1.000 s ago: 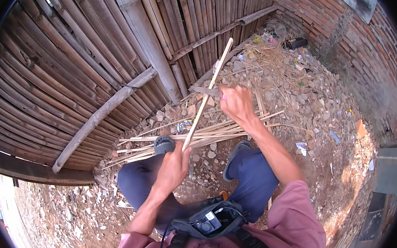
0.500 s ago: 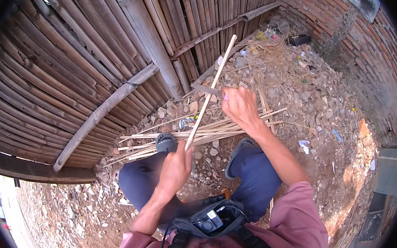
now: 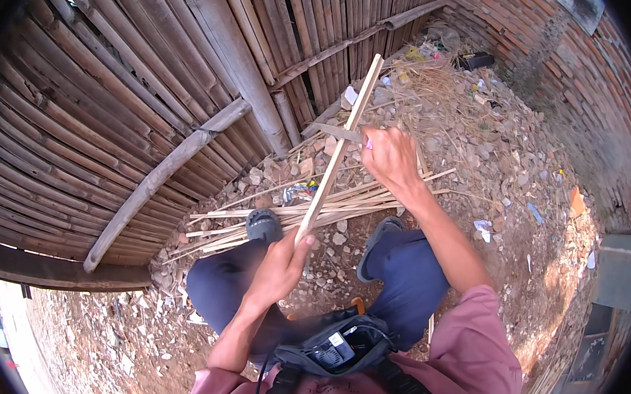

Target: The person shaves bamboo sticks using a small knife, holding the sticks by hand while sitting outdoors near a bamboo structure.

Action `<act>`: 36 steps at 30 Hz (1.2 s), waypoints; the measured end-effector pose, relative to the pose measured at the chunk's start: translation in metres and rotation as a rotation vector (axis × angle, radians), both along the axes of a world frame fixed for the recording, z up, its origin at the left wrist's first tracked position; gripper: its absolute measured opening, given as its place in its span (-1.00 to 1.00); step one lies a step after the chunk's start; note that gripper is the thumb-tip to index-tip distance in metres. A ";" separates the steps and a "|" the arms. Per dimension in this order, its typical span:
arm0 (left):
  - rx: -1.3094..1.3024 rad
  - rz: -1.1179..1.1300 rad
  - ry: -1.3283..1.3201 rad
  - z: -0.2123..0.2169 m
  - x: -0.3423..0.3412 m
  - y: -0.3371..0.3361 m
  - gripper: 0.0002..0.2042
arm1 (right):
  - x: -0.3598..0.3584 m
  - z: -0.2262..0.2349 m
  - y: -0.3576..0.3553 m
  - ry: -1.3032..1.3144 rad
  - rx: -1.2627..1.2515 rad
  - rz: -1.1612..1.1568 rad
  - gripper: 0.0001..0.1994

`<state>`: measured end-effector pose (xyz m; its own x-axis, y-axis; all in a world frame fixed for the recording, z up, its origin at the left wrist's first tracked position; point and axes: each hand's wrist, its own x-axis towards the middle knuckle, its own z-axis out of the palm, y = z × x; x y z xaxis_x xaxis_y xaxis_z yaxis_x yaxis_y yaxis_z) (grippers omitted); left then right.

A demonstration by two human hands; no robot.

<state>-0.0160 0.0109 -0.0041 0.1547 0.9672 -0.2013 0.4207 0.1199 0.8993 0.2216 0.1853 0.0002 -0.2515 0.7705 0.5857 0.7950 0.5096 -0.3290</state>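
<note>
The lower end of a pale stick (image 3: 327,179) is held in the left grip (image 3: 276,268), closed around it with the thumb pressed alongside. A knife (image 3: 328,129) is clasped in the right grip (image 3: 392,159), which is curled into a tight fist. The knife is laid across the stick near its middle, and the stick is tilted up and away from the body. Shaving or smoothing of the stick seems to be the step in hand; for the next move, a steady left hold and a shallow, even blade angle would be called for. Beneath, loose strips (image 3: 351,209) are heaped on stony ground (image 3: 503,267), beside the sandals (image 3: 263,226). Beyond, the spot is bounded by a bamboo wall (image 3: 138,94) and a brick wall (image 3: 599,71).
</note>
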 end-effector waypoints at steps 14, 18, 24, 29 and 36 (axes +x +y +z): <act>-0.059 0.007 -0.062 0.000 -0.002 0.001 -0.65 | 0.007 0.002 0.003 -0.041 -0.028 -0.031 -0.82; -0.055 -0.001 -0.060 0.002 -0.002 0.000 -0.64 | -0.001 0.001 -0.010 -0.052 -0.102 0.037 -0.82; -0.136 0.004 -0.138 -0.003 -0.003 0.002 -0.64 | -0.007 -0.006 -0.011 -0.035 -0.057 0.065 -0.81; -0.100 0.015 -0.094 -0.002 -0.001 0.001 -0.64 | -0.005 -0.007 -0.002 -0.034 -0.063 0.006 -0.81; -0.075 0.015 -0.057 -0.002 -0.001 0.000 -0.62 | 0.004 -0.010 0.010 -0.030 -0.012 -0.006 -0.80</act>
<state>-0.0166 0.0114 -0.0062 0.1538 0.9519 -0.2650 0.3671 0.1940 0.9097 0.2259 0.1951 -0.0102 -0.2642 0.7788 0.5689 0.8075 0.5012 -0.3111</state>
